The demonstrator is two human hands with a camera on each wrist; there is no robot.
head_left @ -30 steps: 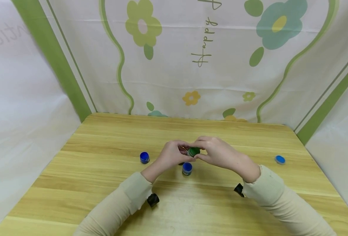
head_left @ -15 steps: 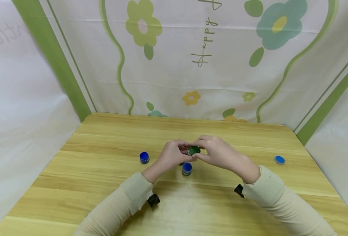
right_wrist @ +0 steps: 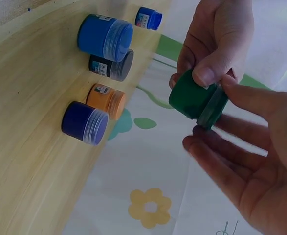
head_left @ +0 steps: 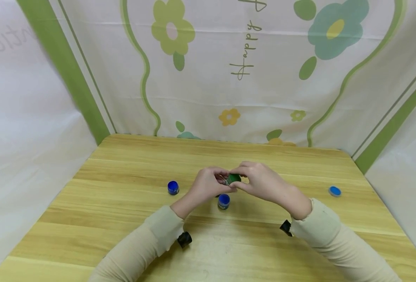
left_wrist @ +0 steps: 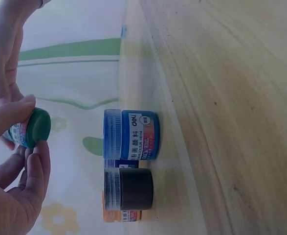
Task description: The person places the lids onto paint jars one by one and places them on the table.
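Observation:
A small green paint jar (head_left: pixel 234 179) is held above the table between both hands. My left hand (head_left: pixel 207 182) grips the jar, its thumb on the side in the right wrist view. My right hand (head_left: pixel 261 181) pinches the ridged end of the jar, thumb on one edge and fingers on the other. Tilted on its side, the jar shows a smooth green base in the left wrist view. Below the hands stands a blue paint jar (head_left: pixel 223 202). A black paint jar (left_wrist: pixel 136 189) is close beside it, mostly hidden from the head view.
Another blue jar (head_left: pixel 173 188) stands left of the hands. An orange jar (right_wrist: pixel 104 100) and a dark blue jar (right_wrist: pixel 83 122) are close together. A round blue object (head_left: pixel 335 191) lies far right on the wooden table (head_left: pixel 123 164). A printed curtain (head_left: pixel 201 58) hangs behind.
Both hands stay close together, with the green jar shifting very slightly up and to the right. The jars on the table have not moved.

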